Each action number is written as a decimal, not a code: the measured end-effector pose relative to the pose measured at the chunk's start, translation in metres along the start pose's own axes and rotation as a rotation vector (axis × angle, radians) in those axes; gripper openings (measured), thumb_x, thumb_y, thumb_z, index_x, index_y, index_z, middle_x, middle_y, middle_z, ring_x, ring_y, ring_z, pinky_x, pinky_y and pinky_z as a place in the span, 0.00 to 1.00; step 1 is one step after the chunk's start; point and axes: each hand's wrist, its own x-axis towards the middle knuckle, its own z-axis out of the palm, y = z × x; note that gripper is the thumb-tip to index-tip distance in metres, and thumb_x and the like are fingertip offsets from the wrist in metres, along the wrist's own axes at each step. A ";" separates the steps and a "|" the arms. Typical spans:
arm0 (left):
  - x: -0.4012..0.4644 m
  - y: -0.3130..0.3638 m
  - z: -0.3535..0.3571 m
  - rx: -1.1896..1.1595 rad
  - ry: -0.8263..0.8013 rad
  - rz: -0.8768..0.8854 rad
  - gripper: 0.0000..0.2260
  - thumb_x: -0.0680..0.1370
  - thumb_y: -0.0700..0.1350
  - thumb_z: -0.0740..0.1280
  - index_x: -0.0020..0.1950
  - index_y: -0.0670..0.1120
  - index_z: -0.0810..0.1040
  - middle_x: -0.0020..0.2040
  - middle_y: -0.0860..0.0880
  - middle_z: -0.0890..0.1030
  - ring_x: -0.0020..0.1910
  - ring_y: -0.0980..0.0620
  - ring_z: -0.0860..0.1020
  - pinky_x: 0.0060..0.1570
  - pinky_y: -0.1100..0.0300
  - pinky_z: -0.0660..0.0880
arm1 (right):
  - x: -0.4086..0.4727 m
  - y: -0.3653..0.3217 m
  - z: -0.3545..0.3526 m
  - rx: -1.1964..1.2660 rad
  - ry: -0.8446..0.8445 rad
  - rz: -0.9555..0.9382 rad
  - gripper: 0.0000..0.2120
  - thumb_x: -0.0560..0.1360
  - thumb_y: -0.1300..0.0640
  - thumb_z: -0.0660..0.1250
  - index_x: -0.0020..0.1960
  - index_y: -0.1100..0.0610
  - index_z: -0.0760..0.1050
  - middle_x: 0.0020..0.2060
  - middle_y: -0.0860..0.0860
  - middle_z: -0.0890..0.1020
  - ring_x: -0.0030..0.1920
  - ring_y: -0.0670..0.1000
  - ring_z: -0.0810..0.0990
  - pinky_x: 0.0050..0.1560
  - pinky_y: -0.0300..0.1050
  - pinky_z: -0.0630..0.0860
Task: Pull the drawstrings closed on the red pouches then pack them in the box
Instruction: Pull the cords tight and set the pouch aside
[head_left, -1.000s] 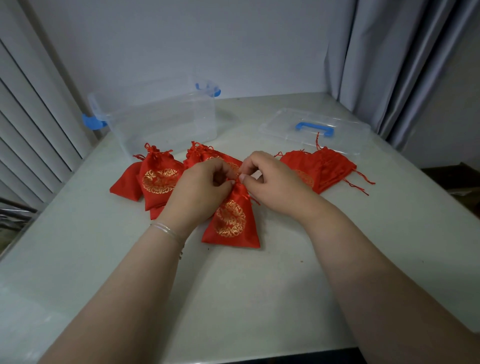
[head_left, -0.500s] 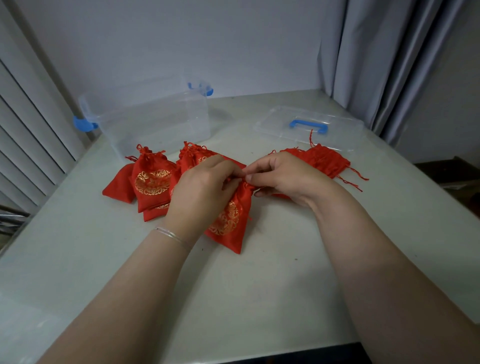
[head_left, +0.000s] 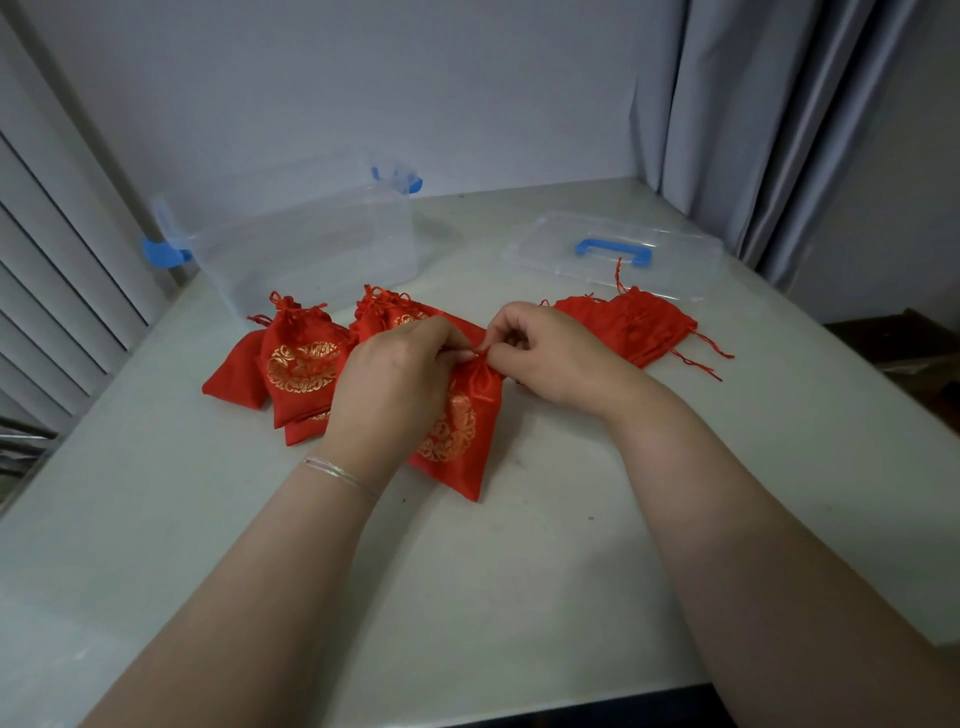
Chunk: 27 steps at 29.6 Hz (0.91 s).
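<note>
The red pouch (head_left: 460, 426) lies in the middle of the table (head_left: 519, 571), its gathered neck pinched between my left hand (head_left: 400, 379) and my right hand (head_left: 550, 353), fingers curled on the drawstring. More pouches (head_left: 301, 364) lie toward the left edge, others (head_left: 628, 325) toward the right. The clear box (head_left: 306, 244) stands at the far left corner, its lid (head_left: 613, 254) near the far right corner.

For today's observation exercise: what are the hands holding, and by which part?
Both the left hand and right hand pinch the red pouch at its gathered neck.
</note>
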 end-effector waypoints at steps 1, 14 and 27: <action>0.000 0.001 0.000 -0.019 0.001 -0.022 0.06 0.74 0.42 0.65 0.45 0.43 0.81 0.40 0.50 0.83 0.38 0.50 0.81 0.35 0.53 0.76 | 0.000 0.000 0.001 -0.009 0.021 -0.009 0.01 0.73 0.59 0.65 0.44 0.54 0.76 0.32 0.43 0.76 0.34 0.43 0.74 0.39 0.43 0.73; -0.002 0.001 0.003 -0.242 -0.091 -0.103 0.13 0.71 0.28 0.58 0.50 0.42 0.70 0.46 0.48 0.76 0.48 0.51 0.78 0.46 0.49 0.76 | 0.003 -0.011 0.021 0.787 -0.012 0.253 0.09 0.74 0.60 0.58 0.37 0.51 0.69 0.32 0.48 0.70 0.33 0.47 0.69 0.33 0.41 0.66; 0.002 -0.005 -0.007 -0.148 -0.132 -0.239 0.02 0.79 0.41 0.64 0.46 0.46 0.73 0.42 0.54 0.77 0.38 0.58 0.74 0.36 0.71 0.67 | 0.002 0.009 0.017 -0.120 -0.025 -0.056 0.02 0.80 0.56 0.58 0.48 0.52 0.68 0.46 0.48 0.74 0.42 0.50 0.76 0.42 0.45 0.72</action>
